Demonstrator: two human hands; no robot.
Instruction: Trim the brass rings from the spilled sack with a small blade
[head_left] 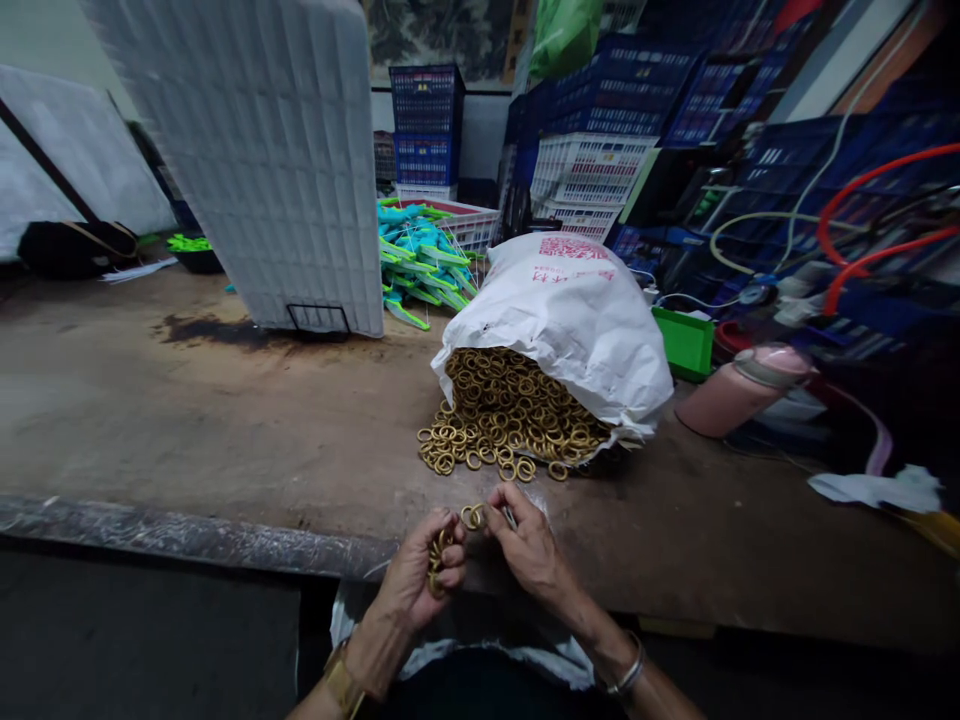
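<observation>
My left hand (429,565) is closed around several brass-coloured metal rings (437,560), which stick out between its fingers. Between the two hands, linked or overlapping rings (472,516) hang at the fingertips; I cannot tell which. My right hand (527,535) pinches the right side of these rings. A small grey metal piece shows by its fingers, too little of it to name. Just beyond the hands, a white woven sack (559,310) lies on its side, its mouth turned towards me. Many loose rings (517,400) fill the mouth and spill onto the brown tabletop (285,420).
A tall white padded panel (262,160) stands left of the sack. Behind are green and blue plastic pieces (424,260) and stacked crates (427,120). A pink bottle (742,390), a green tray (684,343) and an orange hose (832,220) are on the right.
</observation>
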